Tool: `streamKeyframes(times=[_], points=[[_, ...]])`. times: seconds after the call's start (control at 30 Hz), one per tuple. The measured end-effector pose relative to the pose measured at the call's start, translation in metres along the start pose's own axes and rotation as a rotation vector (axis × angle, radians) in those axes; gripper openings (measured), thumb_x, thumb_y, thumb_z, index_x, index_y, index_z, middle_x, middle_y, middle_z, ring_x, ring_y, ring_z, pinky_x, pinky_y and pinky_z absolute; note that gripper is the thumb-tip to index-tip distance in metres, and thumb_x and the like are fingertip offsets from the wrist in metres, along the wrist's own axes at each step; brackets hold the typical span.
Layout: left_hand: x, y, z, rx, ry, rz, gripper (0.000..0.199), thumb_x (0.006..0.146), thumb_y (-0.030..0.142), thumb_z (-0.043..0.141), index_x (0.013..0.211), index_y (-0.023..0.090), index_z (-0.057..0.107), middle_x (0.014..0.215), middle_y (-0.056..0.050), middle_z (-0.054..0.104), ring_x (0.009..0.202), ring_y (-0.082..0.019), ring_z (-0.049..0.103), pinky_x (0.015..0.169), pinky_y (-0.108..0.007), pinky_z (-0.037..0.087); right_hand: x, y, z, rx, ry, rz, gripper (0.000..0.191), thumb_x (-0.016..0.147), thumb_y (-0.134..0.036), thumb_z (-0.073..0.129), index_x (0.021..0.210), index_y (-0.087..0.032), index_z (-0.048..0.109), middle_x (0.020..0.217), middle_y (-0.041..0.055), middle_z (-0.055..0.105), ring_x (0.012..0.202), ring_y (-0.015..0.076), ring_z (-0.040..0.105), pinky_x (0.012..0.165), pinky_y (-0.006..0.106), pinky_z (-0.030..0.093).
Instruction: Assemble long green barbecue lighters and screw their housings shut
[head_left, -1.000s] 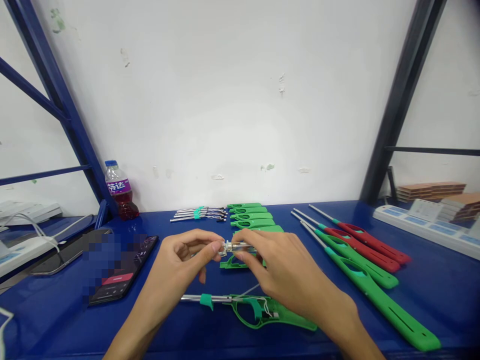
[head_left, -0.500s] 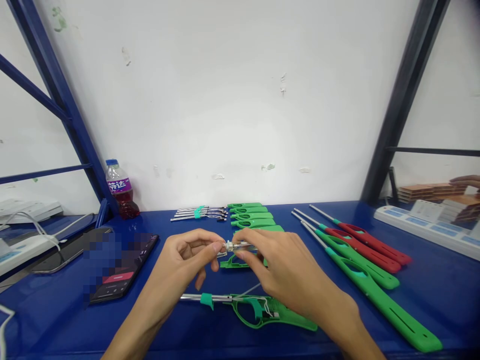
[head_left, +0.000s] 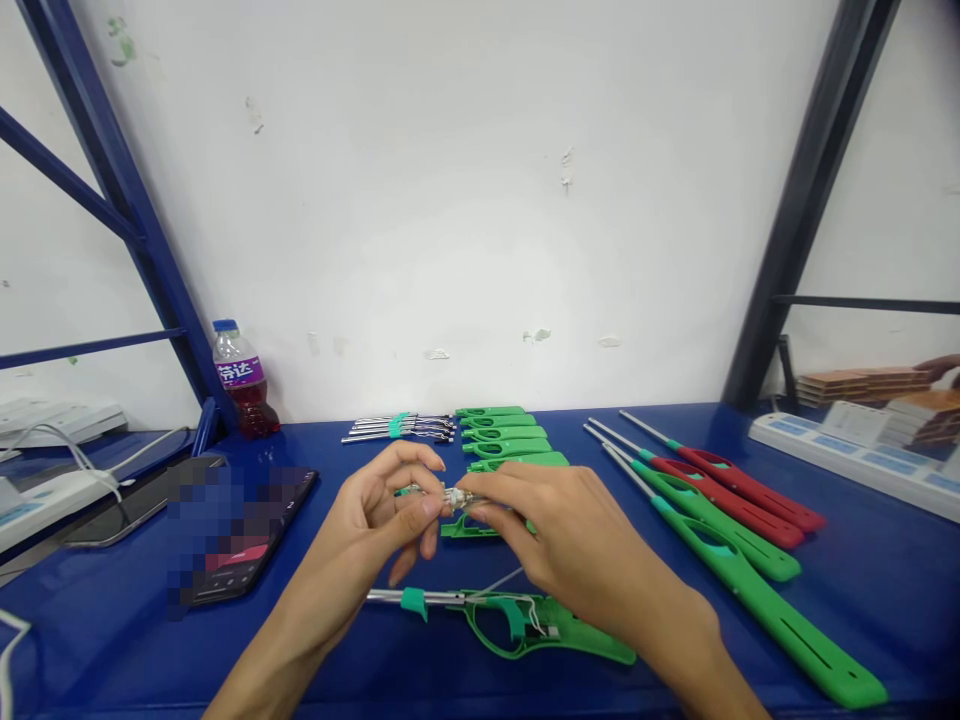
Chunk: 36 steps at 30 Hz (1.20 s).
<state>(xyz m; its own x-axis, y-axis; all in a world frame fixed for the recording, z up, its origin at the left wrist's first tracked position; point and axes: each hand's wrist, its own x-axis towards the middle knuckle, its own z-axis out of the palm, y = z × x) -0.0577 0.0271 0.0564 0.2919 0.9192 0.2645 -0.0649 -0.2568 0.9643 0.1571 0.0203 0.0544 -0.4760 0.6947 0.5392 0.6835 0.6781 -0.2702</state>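
Observation:
Between my two hands is a small clear lighter part with metal bits, probably a fuel tank with its valve. My left hand pinches its left end between thumb and forefinger, the other fingers loosely curled. Fingers and thumb of my right hand close on its right end and hide most of it. Below them lies an open green lighter shell with a metal barrel, a teal trigger and white wires. Behind my hands, several green shell halves form a column.
Metal barrels with teal pieces lie at the back. On the right are long green lighters and red lighters, near a white power strip. A phone and a drink bottle stand left. Another person's hand shows far right.
My right hand's fingers have slid left along the clear part, closer to my left fingertips, covering more of it. The lighter shell below stays in place.

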Motion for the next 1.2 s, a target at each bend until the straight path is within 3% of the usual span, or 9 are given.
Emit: streamKeyframes(times=[0.2,0.47,0.73,0.9,0.97,1.03,1.13,1.2], points=[[0.0,-0.002,0.0,-0.041,-0.044,-0.011,0.042,0.082,0.043,0.089,0.099,0.022,0.057,0.083,0.004,0.058,0.049,-0.004,0.042,0.041,-0.016,0.021,0.001,-0.002,-0.002,-0.022,-0.05,-0.022,0.028,0.109,-0.016,0.053,0.122,-0.027,0.074,0.092,0.0021,0.077,0.08,0.0171,0.07,0.07,0.028,0.04],[0.0,-0.007,0.0,-0.077,-0.073,-0.076,0.052,0.079,0.043,0.092,0.086,0.023,0.044,0.075,0.006,0.055,0.049,-0.004,0.04,0.041,-0.016,0.021,0.001,-0.004,-0.004,-0.187,-0.165,0.001,0.045,0.097,0.001,0.057,0.126,-0.031,0.07,0.094,-0.0017,0.075,0.07,0.0152,0.063,0.059,0.033,0.023],[-0.006,-0.009,-0.006,-0.041,-0.078,-0.095,0.058,0.088,0.046,0.085,0.078,0.022,0.034,0.076,0.005,0.055,0.049,-0.002,0.038,0.04,-0.013,0.019,0.0,-0.014,-0.002,-0.243,-0.204,-0.003,0.045,0.09,0.006,0.056,0.117,-0.027,0.068,0.09,-0.0024,0.073,0.064,0.0154,0.058,0.056,0.035,0.016],[-0.005,-0.004,-0.008,-0.029,-0.123,-0.149,0.053,0.087,0.049,0.086,0.084,0.023,0.039,0.08,0.005,0.058,0.049,-0.003,0.038,0.04,-0.013,0.017,0.003,-0.01,-0.007,-0.17,-0.209,-0.027,0.031,0.103,-0.006,0.056,0.118,-0.029,0.07,0.093,-0.0031,0.076,0.073,0.0153,0.066,0.059,0.034,0.022],[-0.003,-0.004,-0.005,0.022,-0.169,-0.164,0.046,0.091,0.055,0.08,0.092,0.024,0.046,0.081,0.005,0.06,0.048,-0.004,0.037,0.04,-0.015,0.017,0.002,-0.004,-0.012,-0.131,-0.183,-0.028,0.021,0.108,-0.016,0.056,0.115,-0.03,0.071,0.091,-0.0032,0.077,0.076,0.016,0.069,0.062,0.033,0.026],[0.0,-0.008,0.002,0.138,-0.17,-0.125,0.039,0.097,0.06,0.068,0.104,0.025,0.052,0.079,0.004,0.062,0.051,-0.008,0.043,0.043,-0.018,0.027,-0.003,0.003,-0.019,-0.092,-0.167,-0.011,0.018,0.11,-0.025,0.056,0.111,-0.032,0.072,0.091,-0.0047,0.078,0.081,0.0166,0.071,0.066,0.032,0.031],[0.001,-0.023,0.019,0.433,-0.081,-0.008,0.028,0.105,0.05,0.052,0.112,0.024,0.06,0.08,0.0,0.066,0.07,-0.017,0.06,0.063,-0.028,0.047,-0.018,0.015,-0.032,-0.047,-0.187,0.087,0.018,0.108,-0.032,0.061,0.122,-0.04,0.069,0.097,-0.0077,0.078,0.091,0.0187,0.073,0.072,0.03,0.036],[0.0,-0.036,0.032,0.651,-0.068,0.041,0.023,0.105,0.039,0.051,0.104,0.022,0.067,0.088,-0.004,0.069,0.082,-0.023,0.064,0.076,-0.036,0.049,-0.029,0.024,-0.04,-0.014,-0.227,0.215,0.026,0.104,-0.036,0.069,0.129,-0.041,0.063,0.095,-0.0071,0.077,0.094,0.0211,0.071,0.073,0.03,0.039]])
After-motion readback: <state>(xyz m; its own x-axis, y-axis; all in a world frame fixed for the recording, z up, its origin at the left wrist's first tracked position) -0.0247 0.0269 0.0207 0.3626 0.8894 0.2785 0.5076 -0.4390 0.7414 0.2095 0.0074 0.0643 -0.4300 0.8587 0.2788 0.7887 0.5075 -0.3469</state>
